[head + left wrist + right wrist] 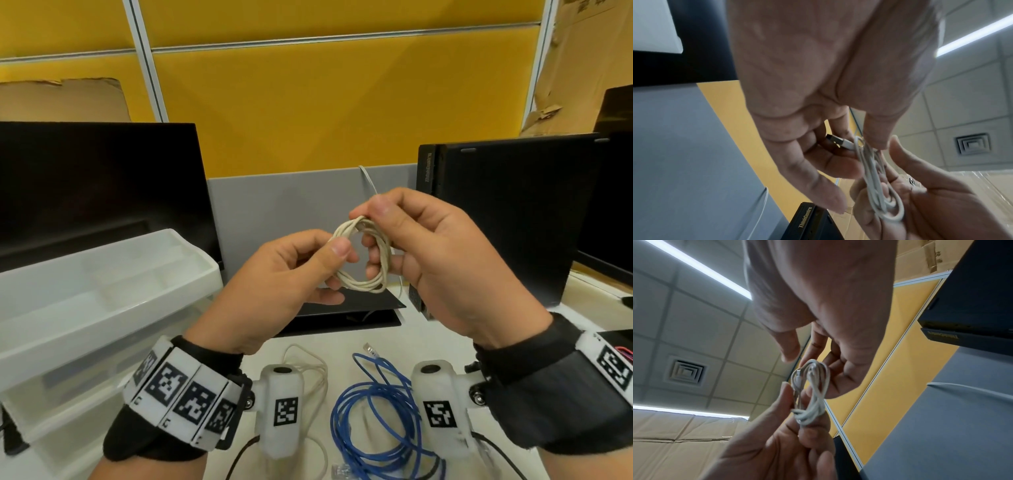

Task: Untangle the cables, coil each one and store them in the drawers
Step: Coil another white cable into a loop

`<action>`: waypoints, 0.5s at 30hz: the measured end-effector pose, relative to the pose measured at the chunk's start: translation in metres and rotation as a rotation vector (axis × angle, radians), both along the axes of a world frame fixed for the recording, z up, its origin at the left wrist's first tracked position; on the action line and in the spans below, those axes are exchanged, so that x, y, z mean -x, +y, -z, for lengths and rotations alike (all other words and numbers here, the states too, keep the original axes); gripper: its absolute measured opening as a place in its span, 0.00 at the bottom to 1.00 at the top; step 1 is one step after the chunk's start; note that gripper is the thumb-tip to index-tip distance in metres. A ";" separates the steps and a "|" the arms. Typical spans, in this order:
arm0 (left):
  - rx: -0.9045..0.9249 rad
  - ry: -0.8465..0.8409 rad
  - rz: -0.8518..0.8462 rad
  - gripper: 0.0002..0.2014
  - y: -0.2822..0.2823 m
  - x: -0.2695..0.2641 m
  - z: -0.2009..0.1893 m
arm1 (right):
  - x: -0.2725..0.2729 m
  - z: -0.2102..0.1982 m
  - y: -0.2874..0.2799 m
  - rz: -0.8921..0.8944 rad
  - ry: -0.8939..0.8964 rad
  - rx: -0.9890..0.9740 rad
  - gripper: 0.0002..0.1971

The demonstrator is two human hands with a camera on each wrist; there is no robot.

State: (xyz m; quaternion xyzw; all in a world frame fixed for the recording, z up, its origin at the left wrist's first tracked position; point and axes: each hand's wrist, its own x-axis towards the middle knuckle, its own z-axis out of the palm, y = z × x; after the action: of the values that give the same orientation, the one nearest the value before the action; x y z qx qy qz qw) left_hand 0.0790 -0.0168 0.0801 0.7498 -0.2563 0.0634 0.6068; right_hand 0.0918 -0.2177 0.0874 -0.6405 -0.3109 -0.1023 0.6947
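I hold the coiled white cable [363, 260] above the table's middle: my left hand [291, 284] pinches its near-left side, my right hand [435, 253] pinches its top. The blue cable [373, 418] lies loose near the table's front edge, the drawer unit [102, 294] at its left edge.

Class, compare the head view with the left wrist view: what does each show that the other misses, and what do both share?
Only the head view shows the blue cable loose on the desk and the clear drawer unit. Only the left wrist view shows the USB plug tucked behind the fingers, and the ceiling vent. Both show the left hand and right hand gripping the white cable coil.
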 end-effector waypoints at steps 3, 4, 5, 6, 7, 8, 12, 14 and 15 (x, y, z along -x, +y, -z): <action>-0.002 -0.049 -0.054 0.14 -0.001 -0.002 0.001 | 0.000 -0.002 -0.002 0.018 0.002 0.045 0.07; 0.010 -0.077 -0.083 0.14 -0.002 -0.003 0.002 | 0.000 -0.002 -0.003 0.030 -0.001 0.061 0.05; 0.021 -0.114 -0.121 0.14 -0.003 -0.004 0.003 | -0.001 -0.002 -0.004 0.048 -0.005 0.069 0.03; 0.023 -0.158 -0.173 0.15 -0.004 -0.005 0.004 | -0.002 -0.001 -0.004 0.070 -0.012 0.072 0.02; 0.015 -0.200 -0.226 0.15 -0.005 -0.006 0.005 | -0.003 -0.001 -0.004 0.089 -0.020 0.074 0.02; 0.005 -0.231 -0.266 0.15 -0.005 -0.007 0.006 | -0.004 0.000 -0.004 0.100 -0.024 0.074 0.01; 0.001 -0.164 -0.194 0.14 -0.003 -0.012 0.009 | -0.008 0.002 -0.006 0.067 0.019 0.049 0.03; -0.007 -0.096 -0.124 0.14 -0.002 -0.013 0.010 | -0.010 0.003 -0.008 0.087 0.015 0.089 0.04; -0.013 -0.074 -0.100 0.14 -0.002 -0.013 0.010 | -0.011 0.004 -0.008 0.096 0.011 0.102 0.05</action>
State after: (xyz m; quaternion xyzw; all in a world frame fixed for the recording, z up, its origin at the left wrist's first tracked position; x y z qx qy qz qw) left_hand 0.0919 -0.0189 0.0706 0.7627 -0.2412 0.1196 0.5881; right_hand 0.1032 -0.2259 0.0833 -0.6898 -0.2807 -0.1158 0.6572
